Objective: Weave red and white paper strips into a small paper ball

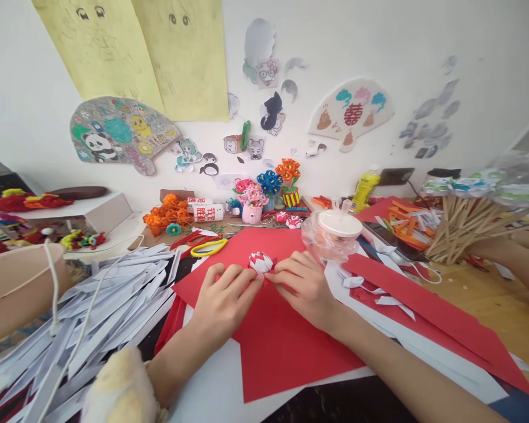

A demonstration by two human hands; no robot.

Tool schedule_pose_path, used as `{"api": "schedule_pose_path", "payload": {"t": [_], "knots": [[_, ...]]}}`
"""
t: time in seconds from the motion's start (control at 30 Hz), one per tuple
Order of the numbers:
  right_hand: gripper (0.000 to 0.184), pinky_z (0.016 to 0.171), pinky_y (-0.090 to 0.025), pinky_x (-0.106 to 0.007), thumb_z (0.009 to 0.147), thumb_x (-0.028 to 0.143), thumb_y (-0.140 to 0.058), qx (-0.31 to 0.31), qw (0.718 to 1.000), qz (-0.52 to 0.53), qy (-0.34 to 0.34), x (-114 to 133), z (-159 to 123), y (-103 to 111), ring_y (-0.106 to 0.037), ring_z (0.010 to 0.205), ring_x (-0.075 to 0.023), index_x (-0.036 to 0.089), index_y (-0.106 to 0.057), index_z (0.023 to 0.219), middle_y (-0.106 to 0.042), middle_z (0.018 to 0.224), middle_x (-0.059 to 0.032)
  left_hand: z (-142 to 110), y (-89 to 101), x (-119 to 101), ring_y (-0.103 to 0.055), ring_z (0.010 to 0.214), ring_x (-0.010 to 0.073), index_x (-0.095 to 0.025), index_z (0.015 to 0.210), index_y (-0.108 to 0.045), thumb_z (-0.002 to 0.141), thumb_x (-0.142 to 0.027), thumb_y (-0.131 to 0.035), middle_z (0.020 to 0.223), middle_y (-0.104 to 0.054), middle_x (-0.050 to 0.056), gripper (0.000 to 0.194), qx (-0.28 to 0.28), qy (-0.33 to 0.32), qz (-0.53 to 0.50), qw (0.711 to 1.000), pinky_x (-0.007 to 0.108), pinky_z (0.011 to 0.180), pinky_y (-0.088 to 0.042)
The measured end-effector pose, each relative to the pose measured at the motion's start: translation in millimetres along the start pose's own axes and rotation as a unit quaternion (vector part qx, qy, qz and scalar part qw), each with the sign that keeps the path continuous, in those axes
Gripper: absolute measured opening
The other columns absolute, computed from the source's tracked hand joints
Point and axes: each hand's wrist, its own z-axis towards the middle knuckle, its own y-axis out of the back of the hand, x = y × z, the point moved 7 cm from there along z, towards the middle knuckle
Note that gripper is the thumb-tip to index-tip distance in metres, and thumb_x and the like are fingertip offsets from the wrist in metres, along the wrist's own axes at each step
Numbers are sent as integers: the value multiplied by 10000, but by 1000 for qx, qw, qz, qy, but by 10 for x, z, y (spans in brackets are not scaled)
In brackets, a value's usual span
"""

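Note:
A small red-and-white folded paper ball point(260, 262) is held over a red paper sheet point(286, 346). My left hand point(227, 294) is closed, its thumb and fingertips pinching the ball's left lower side. My right hand point(303, 288) is closed too, its fingertips at the ball's lower right, where a bit of red paper shows between the two hands. The underside of the ball is partly hidden by my fingers. Yellow-handled scissors point(208, 248) lie just beyond my left hand. A lidded clear plastic cup point(339, 226) stands beyond my right hand.
Many white paper strips point(114, 299) are heaped on the left. More red sheets point(427, 311) and white strips lie to the right. Pipe-cleaner flowers point(270, 183) stand against the wall. At far right, another person's arm point(506, 264) is near a bundle of thin brown sticks point(461, 226).

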Motion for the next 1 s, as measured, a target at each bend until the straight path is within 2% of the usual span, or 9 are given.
{"api": "schedule_pose_path", "payload": {"t": [0.1, 0.27, 0.47, 0.6, 0.8, 1.0], "knots": [[215, 600, -315, -299, 929, 116, -543, 59, 998, -4, 28, -10, -49, -107, -445, 683, -155, 152, -646, 743, -659, 733, -30, -46, -110, -24, -529, 725, 169, -168, 888, -629, 938, -101, -494, 823, -688, 23, 158, 62, -41, 14, 997, 348, 704, -315], [276, 591, -285, -295, 935, 114, -510, 122, 991, -27, 52, -15, -133, -188, -416, 673, -154, 161, -586, 674, -635, 729, -26, -75, -170, -82, -528, 763, 172, -169, 881, -632, 975, -119, -430, 835, -680, 26, 228, 92, -86, 7, 992, 351, 747, -308], [287, 565, -239, -300, 935, 110, -484, 146, 984, -71, 77, -11, -205, -211, -410, 642, -148, 165, -564, 664, -589, 680, -15, -67, -159, -103, -516, 749, 173, -162, 882, -637, 986, -115, -398, 809, -662, 27, 266, 91, -88, 6, 992, 359, 747, -307], [271, 574, -234, -306, 916, 109, -501, 136, 987, -67, 53, -19, -190, -201, -407, 642, -150, 167, -554, 656, -605, 680, -17, -28, -93, -167, -503, 727, 175, -151, 900, -648, 981, -80, -372, 764, -648, 28, 296, 73, -112, 23, 991, 359, 732, -310], [268, 571, -223, -306, 916, 107, -502, 127, 990, -55, 32, -11, -171, -190, -412, 639, -153, 162, -555, 659, -603, 657, -15, -14, -59, -222, -456, 661, 166, -139, 779, -635, 974, -48, -344, 643, -581, 16, 362, 49, -113, 35, 992, 344, 683, -312], [243, 564, -246, -301, 932, 108, -499, 138, 986, -71, 53, 21, -174, -174, -450, 667, -161, 151, -598, 715, -624, 712, -33, -48, -58, -277, -495, 660, 159, -101, 797, -657, 958, -10, -339, 676, -615, 29, 368, 27, -146, 39, 988, 351, 694, -342]]}}
